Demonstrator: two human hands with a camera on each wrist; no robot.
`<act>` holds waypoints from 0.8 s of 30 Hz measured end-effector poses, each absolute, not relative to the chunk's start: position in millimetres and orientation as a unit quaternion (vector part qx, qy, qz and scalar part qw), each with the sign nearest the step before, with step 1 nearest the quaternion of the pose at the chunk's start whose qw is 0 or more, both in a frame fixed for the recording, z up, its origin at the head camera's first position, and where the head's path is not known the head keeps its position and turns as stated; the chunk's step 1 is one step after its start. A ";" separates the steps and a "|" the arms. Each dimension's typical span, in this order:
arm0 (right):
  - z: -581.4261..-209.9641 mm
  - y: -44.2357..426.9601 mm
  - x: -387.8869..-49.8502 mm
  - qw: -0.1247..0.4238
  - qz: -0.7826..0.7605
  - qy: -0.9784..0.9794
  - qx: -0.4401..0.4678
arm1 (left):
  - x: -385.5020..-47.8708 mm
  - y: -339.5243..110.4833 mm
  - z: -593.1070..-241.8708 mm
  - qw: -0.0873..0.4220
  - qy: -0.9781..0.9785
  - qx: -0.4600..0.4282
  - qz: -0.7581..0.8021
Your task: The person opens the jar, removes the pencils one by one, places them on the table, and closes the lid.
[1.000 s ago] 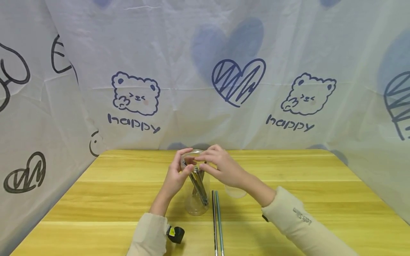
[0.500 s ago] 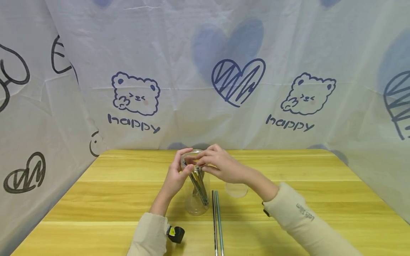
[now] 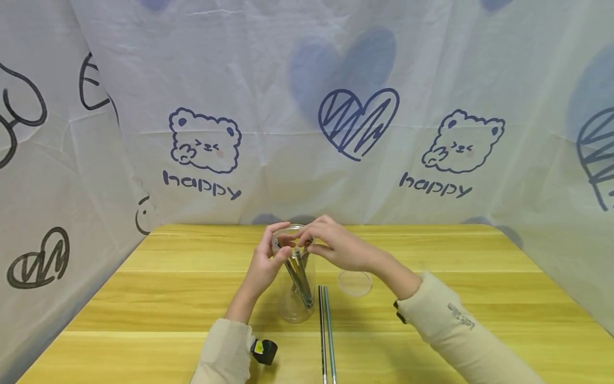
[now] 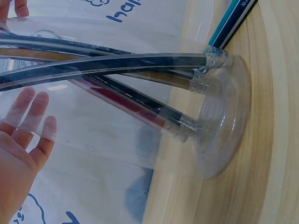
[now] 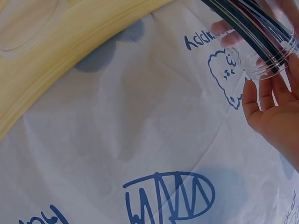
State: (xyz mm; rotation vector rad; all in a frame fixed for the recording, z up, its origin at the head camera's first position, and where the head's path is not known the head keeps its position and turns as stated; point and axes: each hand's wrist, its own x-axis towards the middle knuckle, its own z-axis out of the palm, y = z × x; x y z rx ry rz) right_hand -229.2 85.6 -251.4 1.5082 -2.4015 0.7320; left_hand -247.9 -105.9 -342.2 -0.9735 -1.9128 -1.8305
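Observation:
A tall clear jar point(image 3: 293, 312) stands upright on the table with several pencils point(image 3: 298, 277) leaning inside it. The left hand point(image 3: 265, 261) curls round the jar's upper part, thumb in front and fingers behind. At the mouth, the right hand point(image 3: 342, 246) has bent fingers at the rim and the pencil tops; whether it pinches one cannot be told. In the left wrist view the pencils point(image 4: 140, 60) cross inside the jar, their ends near its base point(image 4: 224, 121). The right wrist view shows the right hand point(image 5: 280, 107) with its fingertips at the jar's rim point(image 5: 266, 74).
Two long pencils, one dark point(image 3: 322, 330) and one teal point(image 3: 330, 330), lie side by side on the table just right of the jar. A round clear lid point(image 3: 355, 284) lies behind them to the right. A printed cloth point(image 3: 307, 208) hangs behind the table.
The right hand has shifted slightly right over the jar's mouth and its fingers have bent more. More of the clear lid shows beneath the right forearm. The left hand keeps its hold.

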 end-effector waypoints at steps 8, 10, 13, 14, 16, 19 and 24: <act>-250.4 86.9 -229.2 0.125 0.272 -0.815 0.496 | -248.7 -104.6 -342.7 0.161 -0.667 -0.339 -0.643; -249.7 87.4 -228.1 0.131 0.283 -0.814 0.490 | -248.7 -104.5 -343.0 0.162 -0.668 -0.339 -0.643; -249.7 88.0 -227.2 0.141 0.302 -0.813 0.478 | -248.4 -104.3 -343.0 0.165 -0.671 -0.337 -0.640; -249.7 88.1 -227.0 0.145 0.309 -0.812 0.474 | -248.3 -104.2 -343.1 0.166 -0.672 -0.336 -0.639; -249.7 88.2 -226.6 0.154 0.324 -0.811 0.463 | -248.2 -104.0 -343.1 0.167 -0.675 -0.333 -0.637; -248.9 88.2 -226.3 0.166 0.345 -0.808 0.448 | -248.2 -103.9 -343.2 0.168 -0.676 -0.332 -0.636; -246.8 87.6 -227.2 0.177 0.378 -0.798 0.435 | -248.5 -103.9 -343.4 0.168 -0.675 -0.332 -0.638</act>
